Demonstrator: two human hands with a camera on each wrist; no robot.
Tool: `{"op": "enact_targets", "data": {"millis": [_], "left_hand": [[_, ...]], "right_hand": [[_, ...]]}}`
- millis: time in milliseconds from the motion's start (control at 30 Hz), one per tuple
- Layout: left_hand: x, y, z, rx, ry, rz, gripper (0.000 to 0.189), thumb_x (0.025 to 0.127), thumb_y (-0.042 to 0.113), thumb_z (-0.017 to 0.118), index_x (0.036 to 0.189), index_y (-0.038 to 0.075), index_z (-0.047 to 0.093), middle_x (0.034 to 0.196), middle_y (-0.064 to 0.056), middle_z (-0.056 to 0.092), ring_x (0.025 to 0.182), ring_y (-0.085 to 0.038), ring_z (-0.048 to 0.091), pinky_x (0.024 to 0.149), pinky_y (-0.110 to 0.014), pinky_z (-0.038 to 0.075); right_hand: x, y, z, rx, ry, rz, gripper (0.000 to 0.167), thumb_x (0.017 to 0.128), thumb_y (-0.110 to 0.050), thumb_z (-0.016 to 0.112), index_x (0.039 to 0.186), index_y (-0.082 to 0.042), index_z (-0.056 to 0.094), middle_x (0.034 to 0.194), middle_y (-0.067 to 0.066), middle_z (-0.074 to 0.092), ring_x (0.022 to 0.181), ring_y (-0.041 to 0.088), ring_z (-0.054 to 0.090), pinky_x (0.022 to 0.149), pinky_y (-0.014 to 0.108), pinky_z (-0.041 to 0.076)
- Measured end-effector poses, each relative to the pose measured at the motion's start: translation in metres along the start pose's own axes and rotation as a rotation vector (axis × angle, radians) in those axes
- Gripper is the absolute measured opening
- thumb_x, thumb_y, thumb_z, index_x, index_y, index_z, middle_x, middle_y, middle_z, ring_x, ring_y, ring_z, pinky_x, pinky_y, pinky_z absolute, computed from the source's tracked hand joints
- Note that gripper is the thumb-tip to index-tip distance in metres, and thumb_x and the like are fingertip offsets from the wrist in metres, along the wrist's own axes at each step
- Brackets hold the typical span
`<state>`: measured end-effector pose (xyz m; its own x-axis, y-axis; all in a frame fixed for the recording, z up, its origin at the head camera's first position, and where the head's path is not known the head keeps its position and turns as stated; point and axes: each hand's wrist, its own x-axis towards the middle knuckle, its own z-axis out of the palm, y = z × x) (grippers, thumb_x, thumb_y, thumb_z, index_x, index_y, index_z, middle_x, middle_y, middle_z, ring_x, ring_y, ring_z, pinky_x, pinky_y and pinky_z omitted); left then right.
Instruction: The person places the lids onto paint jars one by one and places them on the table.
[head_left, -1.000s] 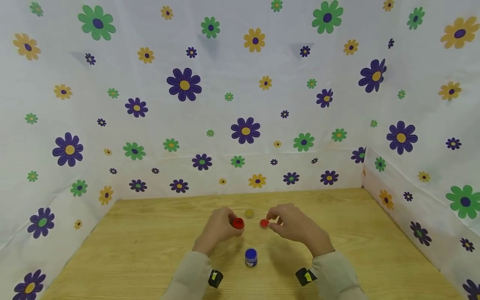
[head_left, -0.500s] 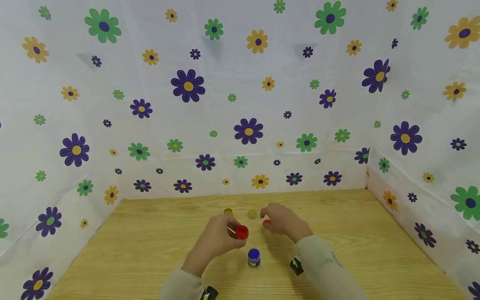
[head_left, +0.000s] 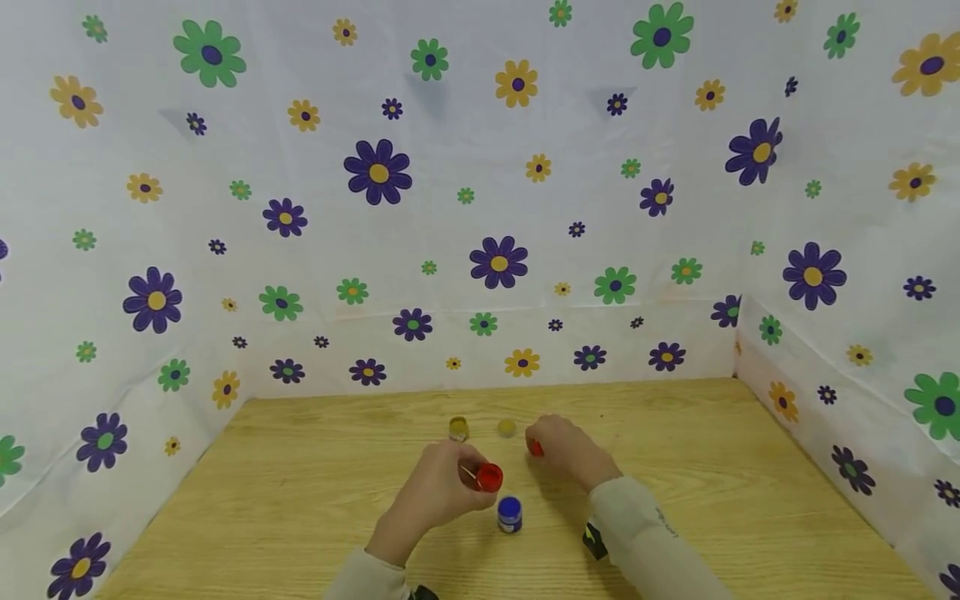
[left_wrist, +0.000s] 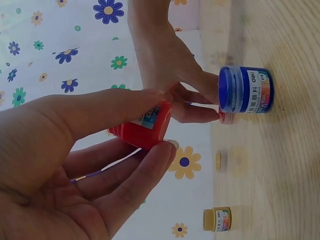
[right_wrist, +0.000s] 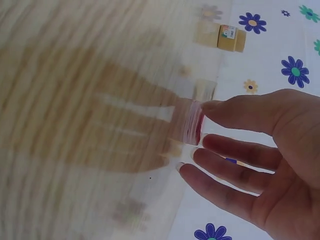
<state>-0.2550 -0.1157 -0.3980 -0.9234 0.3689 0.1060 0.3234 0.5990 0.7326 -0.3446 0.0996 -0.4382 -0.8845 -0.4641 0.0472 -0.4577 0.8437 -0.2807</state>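
Note:
My left hand point(head_left: 433, 492) holds a small open red paint jar point(head_left: 490, 477) between thumb and fingers, above the table and tilted with its mouth toward me. Part of its label shows in the left wrist view. Farther right, my right hand point(head_left: 568, 450) pinches a red jar lid point(right_wrist: 194, 122) at its edges, thumb on one side and fingertip on the other. The lid sits on the table, and the other fingers extend beside it. Close in front of the left hand stands a blue paint jar point(head_left: 510, 515), upright, with a clear ridged lid point(left_wrist: 233, 90).
A yellow paint jar point(head_left: 458, 428) stands behind the left hand on the wooden table point(head_left: 315, 483). To its right lies a flat yellow lid point(head_left: 507, 427). A white flowered cloth point(head_left: 450, 225) hangs around the back and sides.
My left hand has brought the red jar nearer to me, uncovering the yellow jar behind it. My right hand has closed in on the red lid. The head view has shifted slightly.

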Motion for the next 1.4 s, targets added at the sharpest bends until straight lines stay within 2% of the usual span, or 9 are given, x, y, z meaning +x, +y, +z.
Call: {"op": "enact_targets", "data": {"millis": [167, 300, 433, 567, 767, 1033, 1167, 1400], "left_hand": [[-0.001, -0.002, 0.002, -0.011, -0.007, -0.011, 0.028, 0.076, 0.008, 0.089, 0.100, 0.004, 0.076, 0.093, -0.006, 0.076, 0.076, -0.012, 0.070, 0.071, -0.029, 0.060], [-0.001, -0.004, 0.002, -0.016, -0.011, -0.016, 0.028, 0.076, 0.009, 0.090, 0.100, 0.005, 0.076, 0.093, -0.005, 0.076, 0.076, -0.012, 0.070, 0.072, -0.030, 0.060], [0.000, -0.005, 0.002, -0.019, -0.014, -0.013, 0.027, 0.077, 0.009, 0.089, 0.100, 0.004, 0.077, 0.092, -0.005, 0.076, 0.076, -0.013, 0.071, 0.071, -0.030, 0.061], [0.000, -0.006, 0.002, -0.027, -0.020, -0.012, 0.027, 0.077, 0.009, 0.090, 0.100, 0.004, 0.077, 0.093, -0.006, 0.076, 0.076, -0.013, 0.070, 0.071, -0.030, 0.061], [0.000, -0.004, 0.003, -0.024, -0.015, -0.007, 0.028, 0.077, 0.010, 0.090, 0.101, 0.005, 0.077, 0.093, -0.006, 0.076, 0.076, -0.012, 0.070, 0.070, -0.029, 0.061], [-0.001, -0.002, 0.005, -0.021, -0.016, -0.012, 0.027, 0.077, 0.012, 0.090, 0.100, 0.006, 0.077, 0.094, -0.005, 0.076, 0.077, -0.012, 0.070, 0.071, -0.030, 0.061], [-0.001, -0.002, 0.007, -0.024, -0.022, -0.022, 0.027, 0.078, 0.012, 0.089, 0.101, 0.007, 0.077, 0.095, -0.004, 0.076, 0.079, -0.012, 0.069, 0.071, -0.030, 0.060], [-0.001, -0.001, 0.008, -0.033, -0.023, 0.000, 0.026, 0.078, 0.013, 0.089, 0.100, 0.007, 0.077, 0.094, -0.003, 0.076, 0.077, -0.011, 0.070, 0.069, -0.027, 0.059]], "right_hand": [[0.001, 0.000, 0.004, -0.010, -0.020, 0.012, 0.011, 0.097, -0.008, 0.070, 0.108, -0.008, 0.074, 0.101, 0.008, 0.073, 0.092, 0.021, 0.064, 0.093, 0.040, 0.057], [0.000, 0.000, 0.006, -0.012, -0.038, 0.014, 0.012, 0.099, -0.006, 0.066, 0.106, -0.006, 0.076, 0.099, 0.009, 0.072, 0.092, 0.022, 0.064, 0.093, 0.040, 0.057], [-0.005, -0.001, 0.004, -0.013, -0.019, 0.018, 0.009, 0.097, -0.004, 0.068, 0.102, -0.004, 0.076, 0.100, 0.011, 0.073, 0.094, 0.024, 0.066, 0.092, 0.041, 0.058], [-0.013, -0.003, -0.006, 0.002, -0.021, 0.003, 0.006, 0.091, 0.001, 0.073, 0.097, -0.002, 0.075, 0.097, 0.013, 0.072, 0.092, 0.026, 0.065, 0.092, 0.044, 0.057], [-0.033, -0.015, -0.033, 0.101, -0.047, 0.015, 0.008, 0.087, 0.002, 0.075, 0.093, -0.002, 0.072, 0.089, 0.009, 0.068, 0.082, 0.021, 0.057, 0.083, 0.043, 0.057], [-0.057, -0.029, -0.054, 0.204, -0.024, -0.076, 0.010, 0.090, -0.005, 0.077, 0.100, -0.005, 0.074, 0.094, 0.006, 0.071, 0.085, 0.018, 0.062, 0.082, 0.040, 0.059], [-0.061, -0.030, -0.061, 0.242, -0.016, -0.136, 0.013, 0.092, -0.008, 0.076, 0.105, -0.006, 0.074, 0.097, 0.005, 0.073, 0.085, 0.016, 0.064, 0.080, 0.035, 0.060], [-0.064, -0.030, -0.069, 0.294, -0.010, -0.219, 0.019, 0.093, -0.011, 0.077, 0.111, -0.006, 0.074, 0.100, 0.004, 0.074, 0.087, 0.014, 0.068, 0.081, 0.031, 0.061]]}}
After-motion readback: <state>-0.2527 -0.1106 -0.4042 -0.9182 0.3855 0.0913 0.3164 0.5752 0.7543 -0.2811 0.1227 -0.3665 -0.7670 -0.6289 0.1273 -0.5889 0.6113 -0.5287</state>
